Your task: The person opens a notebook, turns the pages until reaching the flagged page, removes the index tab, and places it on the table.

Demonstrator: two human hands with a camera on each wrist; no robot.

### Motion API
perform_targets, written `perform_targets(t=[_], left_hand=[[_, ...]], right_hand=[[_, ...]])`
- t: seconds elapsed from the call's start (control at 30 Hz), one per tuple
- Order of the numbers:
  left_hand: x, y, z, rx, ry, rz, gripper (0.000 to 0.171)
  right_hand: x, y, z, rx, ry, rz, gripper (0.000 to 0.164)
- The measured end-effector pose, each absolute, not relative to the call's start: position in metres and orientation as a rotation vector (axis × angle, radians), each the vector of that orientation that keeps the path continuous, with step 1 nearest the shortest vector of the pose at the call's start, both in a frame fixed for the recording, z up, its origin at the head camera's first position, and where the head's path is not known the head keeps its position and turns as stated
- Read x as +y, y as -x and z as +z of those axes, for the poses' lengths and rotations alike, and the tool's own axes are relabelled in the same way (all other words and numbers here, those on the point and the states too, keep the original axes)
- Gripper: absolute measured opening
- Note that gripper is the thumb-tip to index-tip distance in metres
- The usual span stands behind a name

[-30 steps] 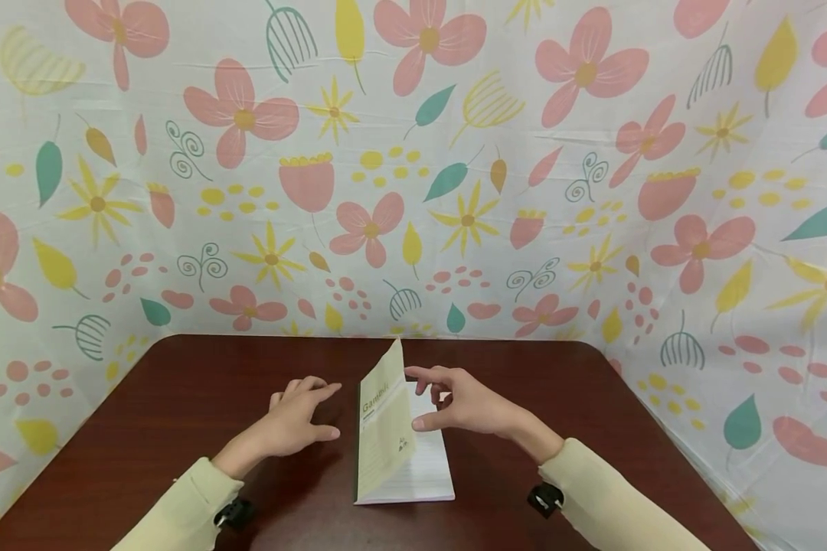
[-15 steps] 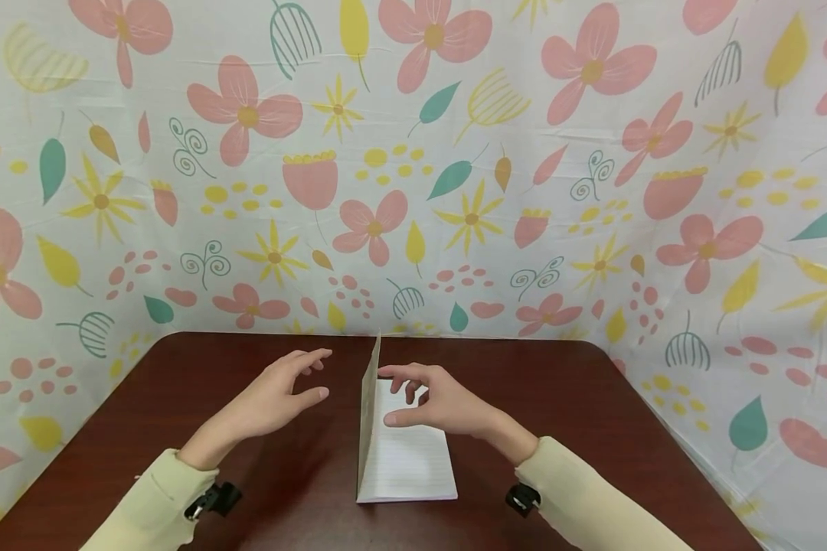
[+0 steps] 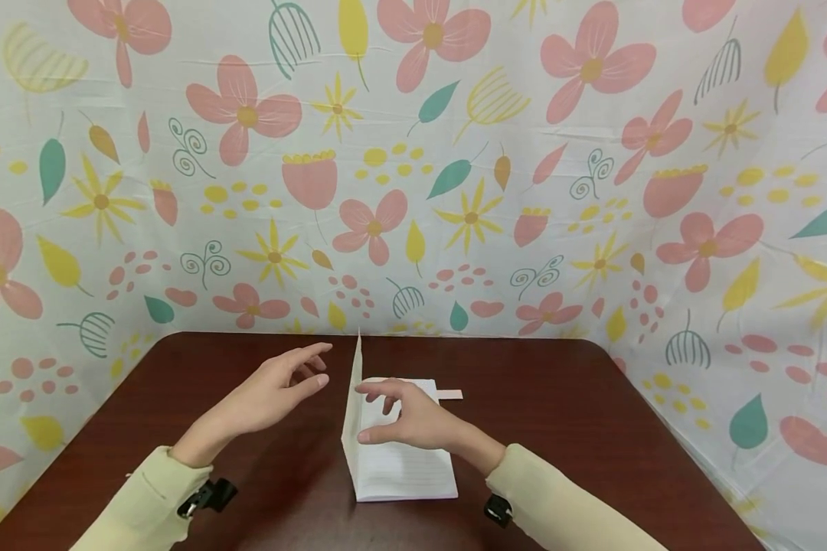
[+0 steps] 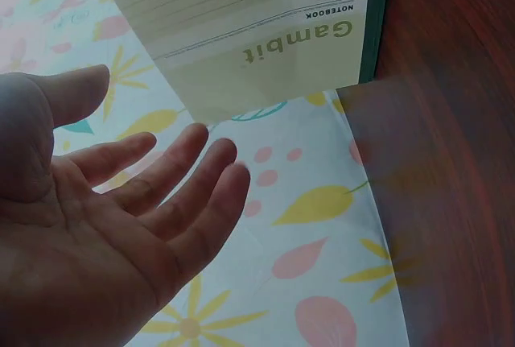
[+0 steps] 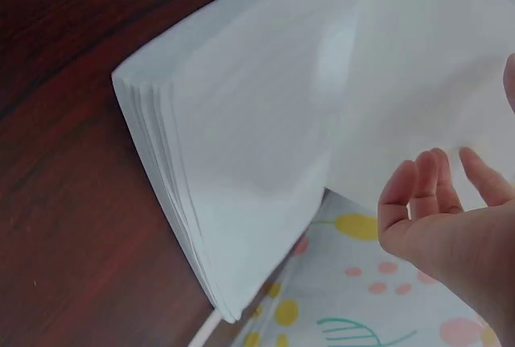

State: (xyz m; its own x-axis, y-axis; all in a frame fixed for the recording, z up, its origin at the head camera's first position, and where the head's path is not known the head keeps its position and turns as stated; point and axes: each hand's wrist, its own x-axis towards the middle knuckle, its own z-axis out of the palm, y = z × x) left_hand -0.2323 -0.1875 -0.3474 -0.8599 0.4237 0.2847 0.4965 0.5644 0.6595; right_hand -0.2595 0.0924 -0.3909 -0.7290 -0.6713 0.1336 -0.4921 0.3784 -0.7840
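Note:
A lined notebook [image 3: 410,480] lies on the table, its front cover [image 3: 351,409] standing nearly upright along the left spine. Printed "Gambit" and "NOTEBOOK" show on the cover's outer face [image 4: 273,49] in the left wrist view. My right hand [image 3: 416,417] is over the white page, fingers slightly bent, fingertips at the cover's inner side; whether they touch it I cannot tell. Left of the cover, my left hand [image 3: 265,398] hovers with loose fingers and holds nothing. A pale strip [image 3: 452,395] juts out from the notebook's right edge.
The dark reddish-brown table [image 3: 551,474] extends around the notebook. A flower-print cloth [image 3: 469,115] hangs behind it and at the sides. Each forearm carries a small black device [image 3: 498,510] at the cuff.
The cover has swung left from leaning over the page to nearly upright. My right hand has moved left with it. My left hand has risen slightly. The pale strip has come into view.

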Motion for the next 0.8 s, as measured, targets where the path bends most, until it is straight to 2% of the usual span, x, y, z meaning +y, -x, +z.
perform_targets(t=[0.4, 0.8], left_hand=[[-0.191, 0.235, -0.348, -2.716, 0.774, -1.217, 0.057], [-0.206, 0.231, -0.353, -2.749, 0.751, -1.210, 0.052]], right_hand=[[0.080, 0.265, -0.407, 2.461, 1.036, -1.170, 0.067], [0.075, 0.268, -0.419, 2.528, 0.983, -1.079, 0.064]])
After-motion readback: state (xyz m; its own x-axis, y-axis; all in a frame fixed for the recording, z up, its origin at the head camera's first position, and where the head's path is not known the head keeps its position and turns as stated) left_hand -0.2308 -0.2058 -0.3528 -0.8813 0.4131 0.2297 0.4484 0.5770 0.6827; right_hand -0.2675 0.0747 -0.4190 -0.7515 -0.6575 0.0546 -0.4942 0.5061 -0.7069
